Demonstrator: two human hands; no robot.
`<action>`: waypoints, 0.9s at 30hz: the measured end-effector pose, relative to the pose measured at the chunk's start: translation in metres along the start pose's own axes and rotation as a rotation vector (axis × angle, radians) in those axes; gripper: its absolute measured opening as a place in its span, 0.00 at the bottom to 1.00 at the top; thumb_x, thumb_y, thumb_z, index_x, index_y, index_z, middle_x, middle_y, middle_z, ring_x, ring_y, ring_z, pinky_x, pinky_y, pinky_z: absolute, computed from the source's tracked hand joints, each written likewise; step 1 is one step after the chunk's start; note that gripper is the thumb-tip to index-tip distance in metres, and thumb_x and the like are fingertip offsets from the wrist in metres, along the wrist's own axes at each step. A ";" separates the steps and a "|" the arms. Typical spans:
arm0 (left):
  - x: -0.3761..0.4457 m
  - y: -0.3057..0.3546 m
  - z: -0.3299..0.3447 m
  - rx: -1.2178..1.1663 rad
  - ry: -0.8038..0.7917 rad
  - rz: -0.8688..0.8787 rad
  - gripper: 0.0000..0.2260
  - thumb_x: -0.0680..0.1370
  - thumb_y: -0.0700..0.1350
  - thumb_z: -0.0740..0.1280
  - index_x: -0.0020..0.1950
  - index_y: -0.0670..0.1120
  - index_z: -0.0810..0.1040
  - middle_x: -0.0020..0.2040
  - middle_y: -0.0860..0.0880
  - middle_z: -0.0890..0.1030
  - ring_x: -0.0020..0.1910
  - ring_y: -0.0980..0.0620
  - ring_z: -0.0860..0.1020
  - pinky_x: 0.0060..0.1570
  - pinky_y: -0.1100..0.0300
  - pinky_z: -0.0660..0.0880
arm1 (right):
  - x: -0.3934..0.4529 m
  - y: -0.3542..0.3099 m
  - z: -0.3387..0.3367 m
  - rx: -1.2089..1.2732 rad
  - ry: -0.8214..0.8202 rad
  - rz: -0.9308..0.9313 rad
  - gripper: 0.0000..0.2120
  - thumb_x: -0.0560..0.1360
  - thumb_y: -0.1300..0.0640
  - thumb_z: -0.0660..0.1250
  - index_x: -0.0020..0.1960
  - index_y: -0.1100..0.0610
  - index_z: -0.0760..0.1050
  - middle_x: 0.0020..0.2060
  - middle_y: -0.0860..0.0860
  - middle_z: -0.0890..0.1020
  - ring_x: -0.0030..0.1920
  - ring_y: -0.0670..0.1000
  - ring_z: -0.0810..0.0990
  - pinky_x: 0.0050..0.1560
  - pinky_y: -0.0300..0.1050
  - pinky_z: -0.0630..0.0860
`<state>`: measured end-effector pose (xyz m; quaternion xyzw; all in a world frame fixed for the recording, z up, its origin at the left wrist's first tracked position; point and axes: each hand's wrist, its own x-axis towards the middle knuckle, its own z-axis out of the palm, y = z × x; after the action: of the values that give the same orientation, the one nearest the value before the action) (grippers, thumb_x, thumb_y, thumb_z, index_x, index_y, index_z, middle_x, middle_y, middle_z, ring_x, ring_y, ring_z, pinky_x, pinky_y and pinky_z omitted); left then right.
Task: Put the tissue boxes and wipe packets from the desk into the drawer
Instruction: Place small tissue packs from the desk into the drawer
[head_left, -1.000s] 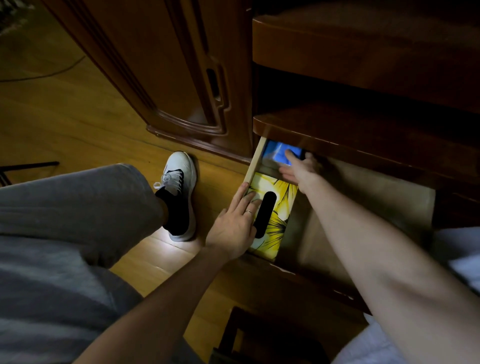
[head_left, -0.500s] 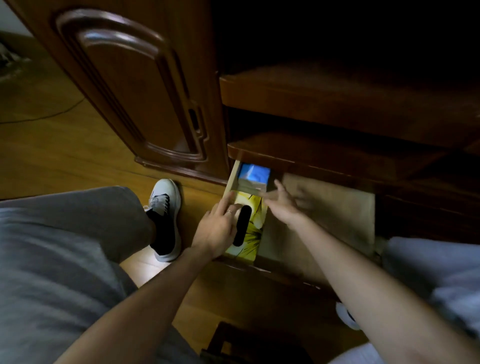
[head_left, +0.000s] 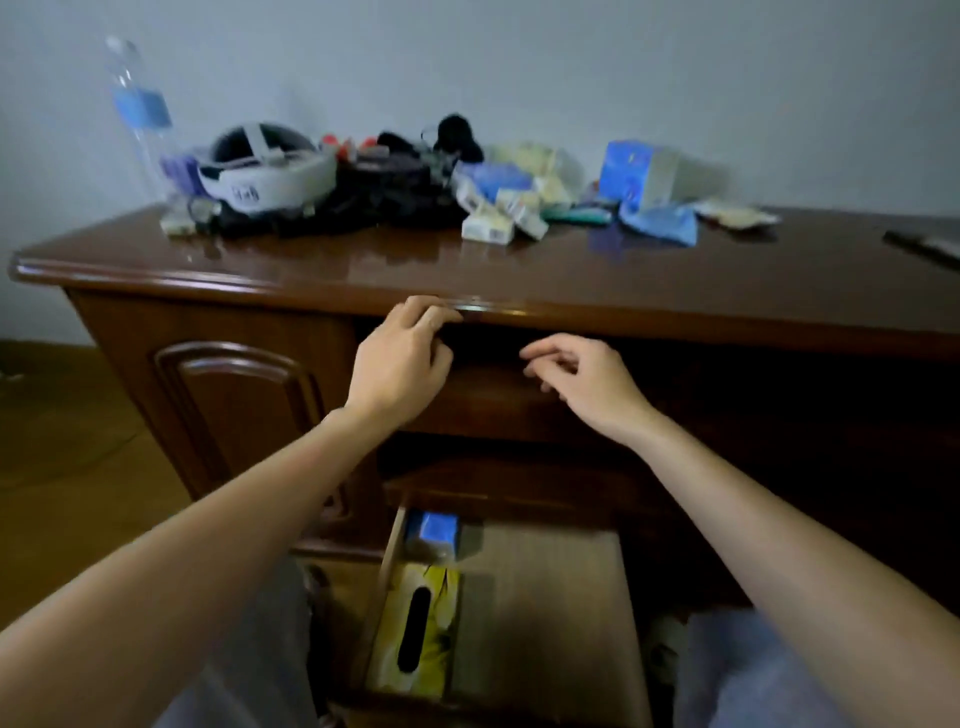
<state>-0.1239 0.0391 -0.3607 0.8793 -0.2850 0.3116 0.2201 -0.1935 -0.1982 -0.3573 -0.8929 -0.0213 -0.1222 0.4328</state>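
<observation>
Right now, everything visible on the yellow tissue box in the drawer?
The yellow tissue box lies flat in the open drawer, against its left wall, near the front. It looks like cardboard, printed yellow with dark leaf-like markings, with a long dark oval slot on top; no tissue can be seen sticking out. A blue-topped box sits right behind it, seemingly touching. Neither hand is near it. The image is slightly blurred, so finer print is unreadable.
</observation>
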 end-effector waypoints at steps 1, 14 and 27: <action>0.020 0.005 -0.005 0.012 0.015 0.025 0.15 0.78 0.43 0.65 0.64 0.50 0.79 0.64 0.52 0.77 0.62 0.49 0.75 0.46 0.55 0.77 | 0.011 -0.012 -0.014 -0.040 0.062 -0.044 0.08 0.80 0.51 0.67 0.54 0.42 0.83 0.45 0.38 0.86 0.46 0.39 0.84 0.43 0.30 0.75; 0.201 -0.004 0.075 0.109 -0.230 0.041 0.26 0.79 0.57 0.63 0.76 0.51 0.68 0.76 0.46 0.68 0.76 0.43 0.62 0.73 0.46 0.61 | 0.190 0.012 -0.094 -0.436 0.116 0.170 0.20 0.79 0.45 0.66 0.70 0.45 0.72 0.66 0.46 0.78 0.64 0.50 0.77 0.56 0.49 0.76; 0.269 -0.025 0.164 0.078 -0.459 0.066 0.33 0.78 0.70 0.52 0.78 0.53 0.61 0.80 0.47 0.57 0.79 0.46 0.55 0.78 0.44 0.49 | 0.388 0.103 -0.129 -0.214 0.785 0.616 0.53 0.74 0.41 0.71 0.82 0.62 0.42 0.80 0.61 0.57 0.76 0.63 0.63 0.69 0.58 0.69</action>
<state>0.1344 -0.1331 -0.3009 0.9252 -0.3439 0.1214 0.1049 0.1719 -0.3891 -0.2672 -0.7840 0.4195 -0.3166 0.3302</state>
